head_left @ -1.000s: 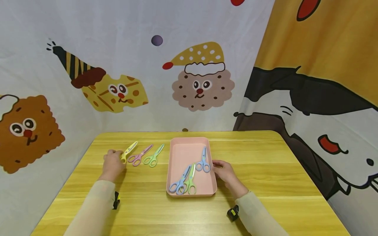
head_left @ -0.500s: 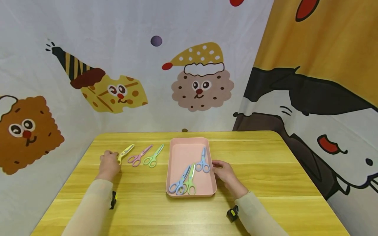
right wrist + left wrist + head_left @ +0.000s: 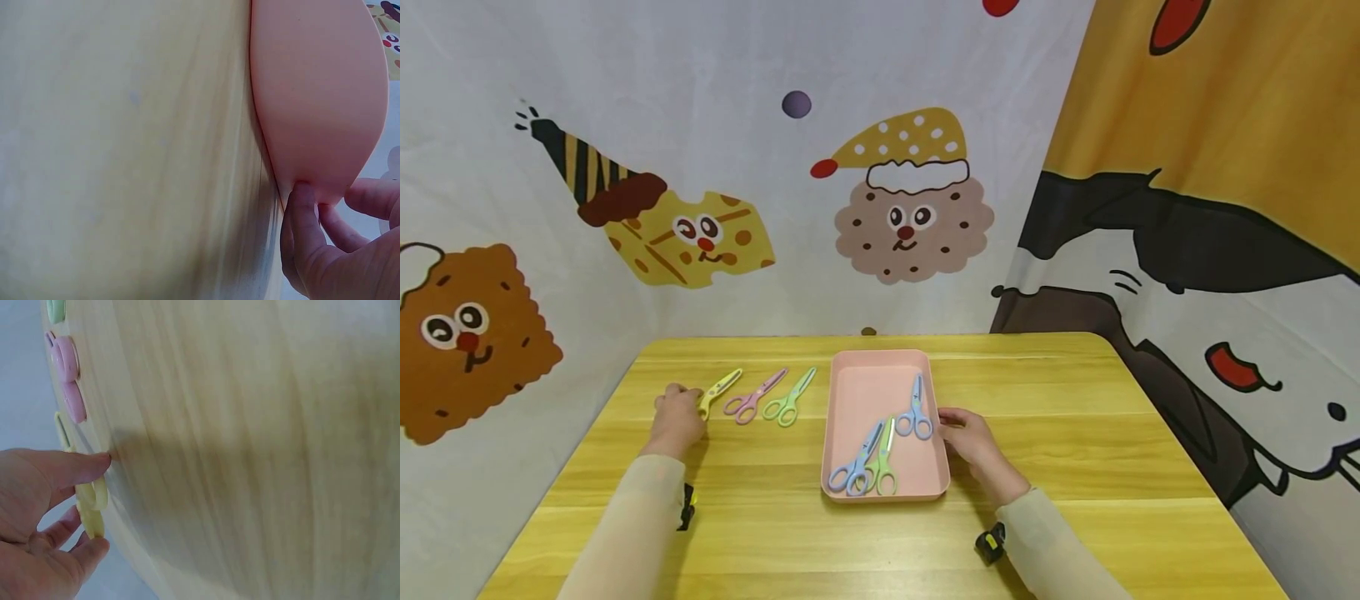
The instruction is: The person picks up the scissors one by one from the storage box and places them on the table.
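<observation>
- Left hand (image 3: 677, 421) pinches the yellow scissors (image 3: 722, 384) between thumb and fingers, blades pointing away and rightward from it.
- Right hand (image 3: 973, 437) rests its fingertips against the tray (image 3: 872, 375), on the side nearest it, apparently without clasping.
- Low, sideways left-hand travel could knock the pink scissors (image 3: 759, 395), just right of it; uneven right-hand pressure could shift the tray.
- Left forearm reaches forward; right forearm slants inward over the worktop (image 3: 775, 533).

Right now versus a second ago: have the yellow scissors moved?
Yes: in the head view the yellow scissors shifted slightly left, away from the pink scissors.
</observation>
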`<state>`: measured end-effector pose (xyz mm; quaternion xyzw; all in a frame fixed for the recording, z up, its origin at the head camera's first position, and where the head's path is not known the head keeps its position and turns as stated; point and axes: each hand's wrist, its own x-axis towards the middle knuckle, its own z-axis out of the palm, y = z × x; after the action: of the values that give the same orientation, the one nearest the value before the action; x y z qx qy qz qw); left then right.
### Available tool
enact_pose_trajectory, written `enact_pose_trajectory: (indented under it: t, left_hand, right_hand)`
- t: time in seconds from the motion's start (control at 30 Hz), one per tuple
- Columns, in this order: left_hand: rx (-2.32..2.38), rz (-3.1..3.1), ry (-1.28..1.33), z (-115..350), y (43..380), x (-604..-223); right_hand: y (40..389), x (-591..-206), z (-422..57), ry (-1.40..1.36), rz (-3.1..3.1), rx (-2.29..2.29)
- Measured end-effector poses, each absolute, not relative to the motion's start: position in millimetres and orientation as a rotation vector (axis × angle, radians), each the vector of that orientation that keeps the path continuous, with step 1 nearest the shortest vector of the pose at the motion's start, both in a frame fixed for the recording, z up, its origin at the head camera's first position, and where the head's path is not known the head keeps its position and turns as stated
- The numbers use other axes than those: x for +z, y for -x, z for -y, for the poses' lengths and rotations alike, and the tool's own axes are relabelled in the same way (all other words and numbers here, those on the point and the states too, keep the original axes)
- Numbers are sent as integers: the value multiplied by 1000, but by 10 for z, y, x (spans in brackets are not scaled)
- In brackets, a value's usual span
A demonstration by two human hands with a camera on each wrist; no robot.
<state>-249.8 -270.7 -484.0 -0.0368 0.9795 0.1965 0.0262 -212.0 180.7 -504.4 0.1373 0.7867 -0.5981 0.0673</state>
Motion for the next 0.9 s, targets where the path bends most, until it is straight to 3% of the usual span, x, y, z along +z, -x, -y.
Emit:
enact_pose_trajectory:
  t: [0.9]
  left_hand:
    - [671,-2990,2,2839,2543,-4915]
  right_hand:
    - [2132,-5063,-1799,-418,-2362,-1806]
